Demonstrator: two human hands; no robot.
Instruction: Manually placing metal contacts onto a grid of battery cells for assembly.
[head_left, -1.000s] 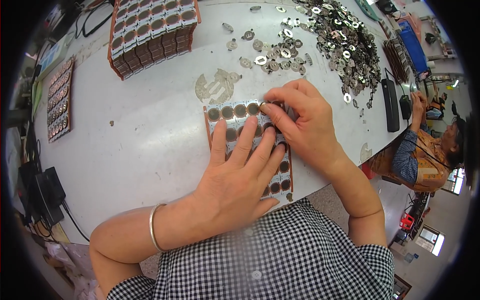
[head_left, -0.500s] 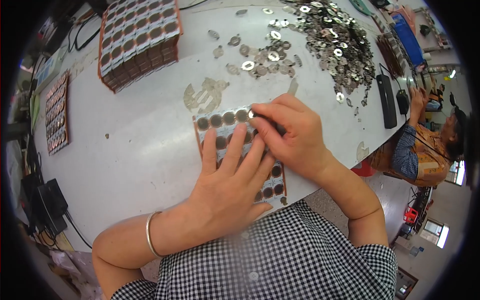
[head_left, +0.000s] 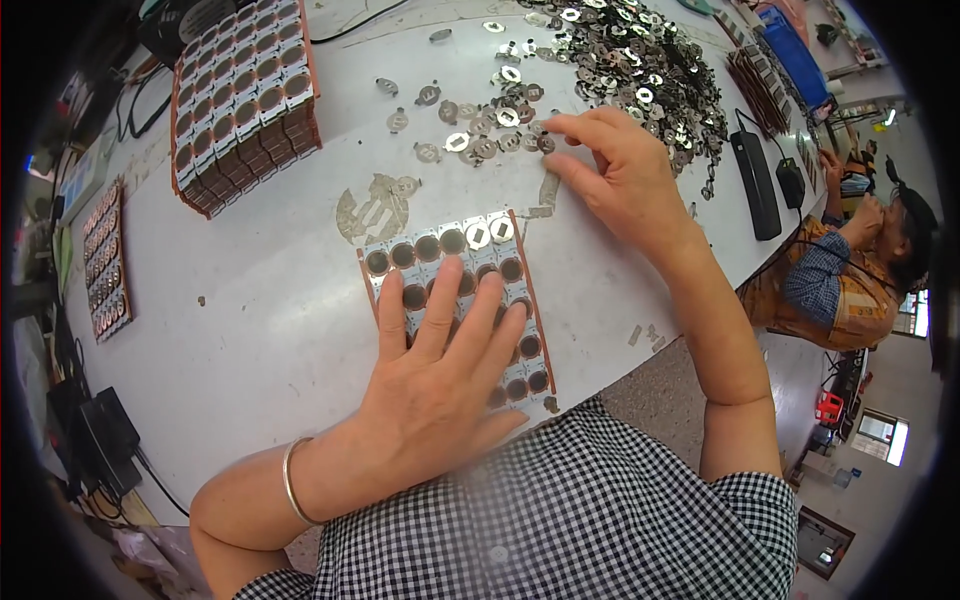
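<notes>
A panel of small circuit boards (head_left: 402, 273) with rows of dark round pads lies flat on the table in front of me. My left hand (head_left: 440, 345) rests on it, fingers spread, hiding part of the middle rows. Two shiny metal clips (head_left: 489, 233) sit side by side at the far right end of its top row. Beyond the panel, to the right, my right hand (head_left: 610, 170) is at the edge of the scattered loose metal clips (head_left: 500, 130). Its thumb and forefinger are apart, with a clip (head_left: 546, 144) lying between their tips.
A tall stack of similar panels (head_left: 250, 90) stands at the far left, with another panel (head_left: 108, 260) near the left edge. A big heap of metal clips (head_left: 650, 75) lies far right. Beside it is a black bar-shaped device (head_left: 755, 185). A co-worker (head_left: 850, 265) sits at the right.
My right hand has left the panel's top row and moved out to the loose clips, its fingers parting. Two clips now show at the row's right end. My left hand stays on the panel.
</notes>
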